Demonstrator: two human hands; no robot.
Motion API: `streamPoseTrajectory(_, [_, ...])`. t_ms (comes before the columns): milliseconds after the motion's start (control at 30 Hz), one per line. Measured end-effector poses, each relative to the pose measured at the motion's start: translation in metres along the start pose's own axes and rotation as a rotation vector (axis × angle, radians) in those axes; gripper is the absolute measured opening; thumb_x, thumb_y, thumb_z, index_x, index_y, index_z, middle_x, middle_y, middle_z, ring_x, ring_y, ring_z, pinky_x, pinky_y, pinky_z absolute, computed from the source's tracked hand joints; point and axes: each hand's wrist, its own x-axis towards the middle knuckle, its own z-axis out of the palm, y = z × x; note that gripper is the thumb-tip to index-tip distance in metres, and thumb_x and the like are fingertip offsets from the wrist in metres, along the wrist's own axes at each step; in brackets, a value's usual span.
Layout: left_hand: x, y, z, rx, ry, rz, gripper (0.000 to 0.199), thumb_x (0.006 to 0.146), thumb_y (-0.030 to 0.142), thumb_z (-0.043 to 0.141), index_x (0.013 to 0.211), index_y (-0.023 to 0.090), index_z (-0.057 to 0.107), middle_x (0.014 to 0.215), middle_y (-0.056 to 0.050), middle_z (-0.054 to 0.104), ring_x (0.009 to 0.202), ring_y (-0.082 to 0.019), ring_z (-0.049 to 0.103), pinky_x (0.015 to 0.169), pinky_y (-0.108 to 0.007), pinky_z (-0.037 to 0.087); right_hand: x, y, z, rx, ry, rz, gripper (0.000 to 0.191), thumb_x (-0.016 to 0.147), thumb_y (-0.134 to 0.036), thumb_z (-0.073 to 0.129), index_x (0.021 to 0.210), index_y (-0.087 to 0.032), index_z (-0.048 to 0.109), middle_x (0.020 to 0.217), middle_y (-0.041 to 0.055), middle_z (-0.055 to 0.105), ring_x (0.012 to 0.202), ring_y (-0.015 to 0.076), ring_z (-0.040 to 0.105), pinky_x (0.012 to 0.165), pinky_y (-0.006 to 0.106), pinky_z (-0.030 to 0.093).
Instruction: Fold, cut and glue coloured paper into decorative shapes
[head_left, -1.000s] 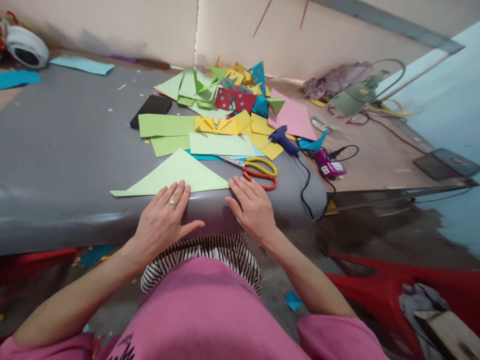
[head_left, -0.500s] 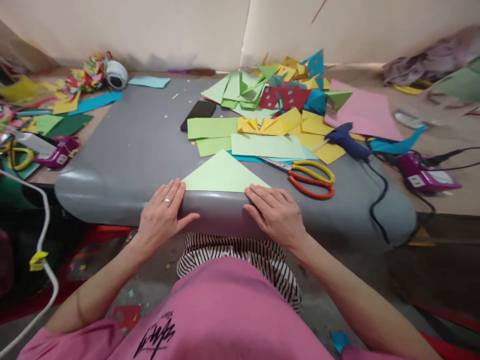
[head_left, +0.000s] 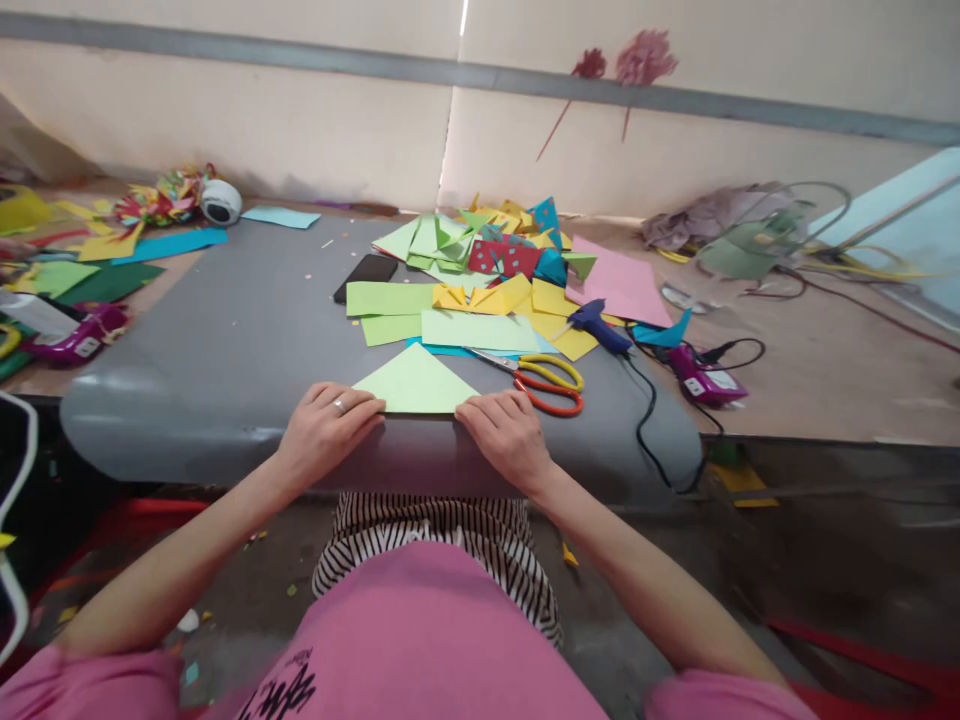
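Observation:
A light green sheet of paper (head_left: 416,386), folded into a triangle, lies near the table's front edge with its point facing away from me. My left hand (head_left: 324,430), wearing a ring, has its fingers closed over the left corner. At the right corner, my right hand (head_left: 511,436) grips the paper with bent fingers. Both thumbs are mostly hidden. Just beyond the paper are scissors (head_left: 551,385) with yellow and red handles, and a pale green strip (head_left: 478,331).
A grey mat (head_left: 255,320) covers the table and droops over its front. Behind lie a black phone (head_left: 367,276), a heap of folded papers (head_left: 510,260) and a pink sheet (head_left: 626,285). A blue glue gun (head_left: 600,325) with a black cord is on the right.
My fingers, flat and spread before, have curled in and closed on the triangle's two lower corners. The view has tilted up and turned right, showing more of the wall.

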Motion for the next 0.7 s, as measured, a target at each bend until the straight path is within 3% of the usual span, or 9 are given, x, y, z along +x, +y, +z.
streamPoseTrajectory(200, [0.014,0.0,0.017,-0.038,-0.121,-0.03,0.026,0.099,0.016,0.051,0.09,0.023,0.075,0.092,-0.004,0.077,0.079,-0.018,0.066,0.074,-0.032,0.049,0.014,0.005,0.004,0.077,-0.074,0.026,0.016,0.102,-0.023,0.056,0.102,-0.024,0.072,0.097,0.002,0.076,0.089,0.0166,0.06,0.085,0.035,0.033])
streamPoseTrajectory(333, [0.016,0.002,0.014,-0.07,-0.154,-0.07,0.027,0.101,0.021,0.049,0.089,0.023,0.074,0.089,-0.004,0.076,0.078,-0.018,0.065,0.073,-0.031,0.049,0.021,0.0,0.008,0.098,-0.169,0.029,0.023,0.104,-0.022,0.051,0.093,-0.023,0.071,0.089,0.0011,0.074,0.085,0.0169,0.057,0.082,0.035,0.031])
streamPoseTrajectory(467, [0.024,0.005,0.009,-0.154,-0.243,-0.205,0.027,0.101,0.028,0.048,0.089,0.021,0.071,0.091,-0.006,0.074,0.083,-0.02,0.064,0.073,-0.031,0.049,0.029,0.001,0.009,0.139,-0.276,0.091,0.031,0.107,-0.029,0.044,0.092,-0.02,0.07,0.09,0.0036,0.073,0.085,0.0186,0.055,0.08,0.035,0.029])
streamPoseTrajectory(700, [0.043,-0.008,0.006,-0.317,-0.478,-0.389,0.028,0.097,0.035,0.049,0.088,0.017,0.069,0.088,-0.008,0.065,0.084,-0.023,0.06,0.076,-0.034,0.048,0.055,0.012,0.001,0.251,-0.585,0.26,0.03,0.105,-0.035,0.048,0.094,-0.017,0.069,0.097,0.0076,0.073,0.091,0.0233,0.059,0.077,0.036,0.028])
